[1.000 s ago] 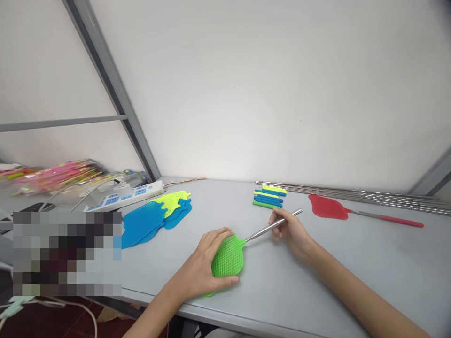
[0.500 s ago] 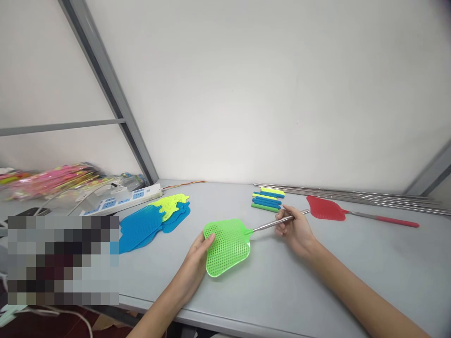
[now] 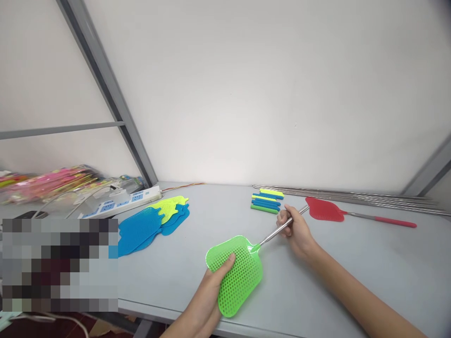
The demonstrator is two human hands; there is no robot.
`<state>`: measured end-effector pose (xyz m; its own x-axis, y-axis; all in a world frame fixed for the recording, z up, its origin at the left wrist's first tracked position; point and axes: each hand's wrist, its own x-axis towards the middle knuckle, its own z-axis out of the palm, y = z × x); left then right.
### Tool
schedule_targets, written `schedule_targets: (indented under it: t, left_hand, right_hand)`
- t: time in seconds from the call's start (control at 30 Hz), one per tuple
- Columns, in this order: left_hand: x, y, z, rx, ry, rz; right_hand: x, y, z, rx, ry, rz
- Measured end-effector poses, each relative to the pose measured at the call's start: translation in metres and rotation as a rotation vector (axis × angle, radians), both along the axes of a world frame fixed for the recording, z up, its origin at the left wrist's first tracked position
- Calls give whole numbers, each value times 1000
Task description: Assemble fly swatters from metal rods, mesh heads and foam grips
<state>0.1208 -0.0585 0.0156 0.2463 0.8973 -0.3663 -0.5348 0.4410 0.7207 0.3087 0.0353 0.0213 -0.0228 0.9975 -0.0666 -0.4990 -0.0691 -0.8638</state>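
A bright green fly swatter head point(image 3: 243, 274) is gripped by my left hand point(image 3: 216, 286), thumb on top of the mesh and fingers hidden beneath. Its neck meets the end of a shiny metal rod point(image 3: 273, 235), which slants up to the right. My right hand point(image 3: 295, 230) is closed around that rod, and the rod's far end sticks out past the fingers. Just beyond my right hand lie several blue, yellow and green handle sleeves point(image 3: 266, 202). To its right rests a red fly swatter point(image 3: 326, 210) with a metal shaft and red grip.
Blue swatter heads point(image 3: 141, 227) and yellow ones point(image 3: 169, 209) lie in a pile at left. Behind them are a power strip point(image 3: 127, 202) and bagged pink items point(image 3: 52, 183). Several metal rods point(image 3: 352, 197) run along the wall. A pixelated patch covers the lower left.
The green swatter head has come down and nearer, its rod now slanting more steeply. My left hand has moved right and towards me, its thumb further onto the mesh. My right hand barely moved.
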Motion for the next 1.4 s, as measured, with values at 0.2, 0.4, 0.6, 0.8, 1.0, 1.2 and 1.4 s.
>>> schedule_targets:
  t: [0.2, 0.4, 0.6, 0.8, 1.0, 1.2, 1.4]
  left_hand:
    - [18, -12, 7, -23, 8, 57]
    - [24, -14, 0, 29, 48, 97]
    - [27, -17, 2, 53, 94, 196]
    - [25, -19, 1, 67, 107, 202]
    - [21, -18, -7, 95, 85, 122]
    - [21, -18, -6, 98, 135, 134]
    - [22, -18, -7, 104, 140, 138]
  right_hand:
    - [1, 1, -3, 8, 164, -78]
    - [-1, -1, -7, 24, 295, -69]
    - [-11, -10, -9, 37, 385, -162]
    - [-15, -16, -11, 19, 398, -184]
    - [-17, -18, -9, 30, 392, -221]
    - [-20, -22, -8, 11, 387, -223]
    - [-19, -22, -9, 42, 379, -247]
